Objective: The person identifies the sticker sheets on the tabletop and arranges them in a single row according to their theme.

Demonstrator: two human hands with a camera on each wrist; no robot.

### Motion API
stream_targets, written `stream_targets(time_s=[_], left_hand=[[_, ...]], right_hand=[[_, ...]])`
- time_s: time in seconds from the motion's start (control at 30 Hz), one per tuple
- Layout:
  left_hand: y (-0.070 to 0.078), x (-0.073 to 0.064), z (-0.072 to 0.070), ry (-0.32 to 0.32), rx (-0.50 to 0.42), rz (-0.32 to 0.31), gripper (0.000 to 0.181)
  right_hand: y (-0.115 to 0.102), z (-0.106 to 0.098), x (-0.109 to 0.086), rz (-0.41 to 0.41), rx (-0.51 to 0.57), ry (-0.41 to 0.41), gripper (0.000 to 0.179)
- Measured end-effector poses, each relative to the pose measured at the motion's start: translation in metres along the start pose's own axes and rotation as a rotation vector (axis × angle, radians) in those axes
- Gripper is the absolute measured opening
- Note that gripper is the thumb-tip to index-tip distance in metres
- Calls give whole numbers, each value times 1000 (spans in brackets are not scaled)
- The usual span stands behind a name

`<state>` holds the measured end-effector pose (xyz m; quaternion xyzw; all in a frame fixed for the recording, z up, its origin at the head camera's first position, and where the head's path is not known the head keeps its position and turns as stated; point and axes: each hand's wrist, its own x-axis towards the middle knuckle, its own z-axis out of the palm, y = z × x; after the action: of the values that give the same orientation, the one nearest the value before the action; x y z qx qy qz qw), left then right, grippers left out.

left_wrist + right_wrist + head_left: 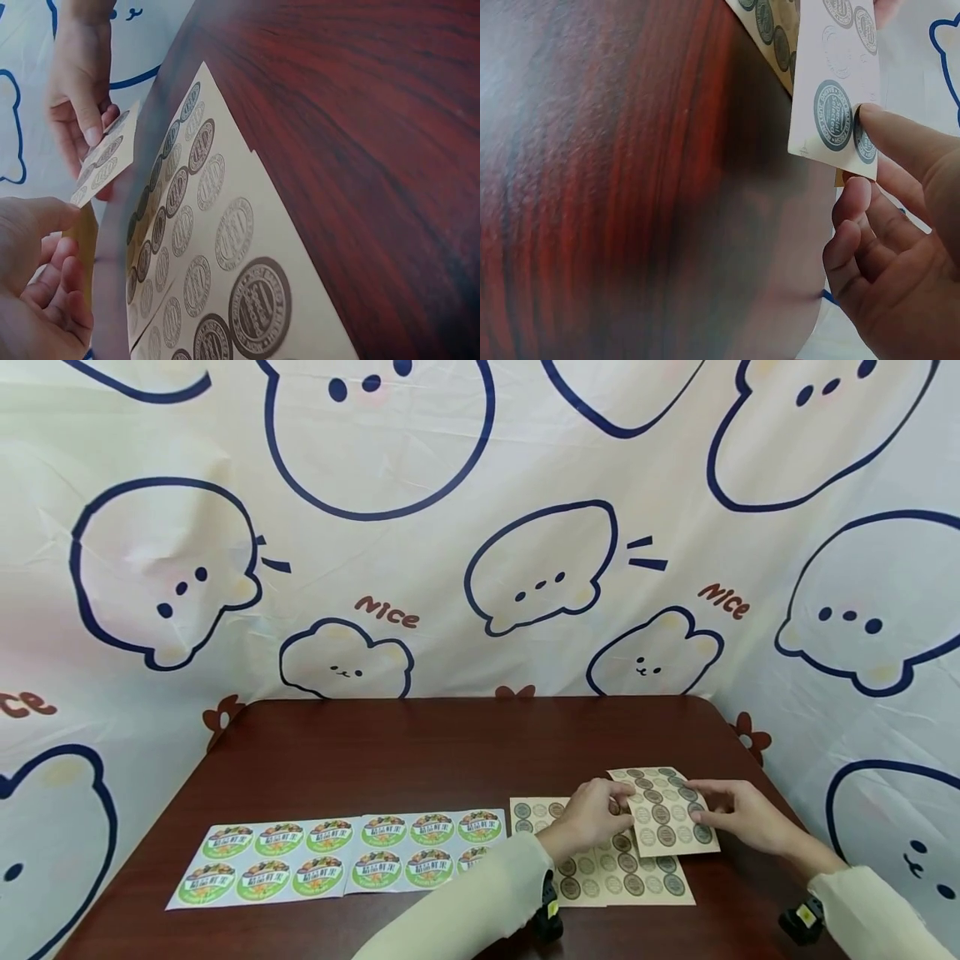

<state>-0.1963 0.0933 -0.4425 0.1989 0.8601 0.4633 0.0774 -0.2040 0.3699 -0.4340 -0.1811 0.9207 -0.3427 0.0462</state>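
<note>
Between my two hands is a cream sticker sheet (663, 818) printed with round seals in brown, grey and pale tones. My right hand (750, 818) pinches its right edge between thumb and fingers, as the right wrist view shows close up on the sheet (832, 112). At the sheet's left edge, my left hand (592, 814) pinches it with thumb and forefinger; its other fingers curl loosely in the left wrist view. Below the held sheet, similar seal sticker sheets (626, 889) lie on the table, partly covered by it and by my left hand and sleeve.
Two white sheets of green oval stickers (258, 864) lie side by side on the left of the dark wooden table (420, 743). My left sleeve crosses over their right end. A patterned cloth (435, 560) hangs behind and beside the table.
</note>
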Motion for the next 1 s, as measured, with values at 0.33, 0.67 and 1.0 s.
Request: stream_targets(time_s=[0.33,0.67,1.0], left_hand=[[11,2,5,-7,41,14,37],[14,4,11,-7,89,20,36],[18,4,20,-14,99,13,36]], right_hand=[[6,-5,-8,-12,-14,28,52],[14,-10,-15,-28,-12,25,49],[25,-14,-21,-61,-20,40,46]])
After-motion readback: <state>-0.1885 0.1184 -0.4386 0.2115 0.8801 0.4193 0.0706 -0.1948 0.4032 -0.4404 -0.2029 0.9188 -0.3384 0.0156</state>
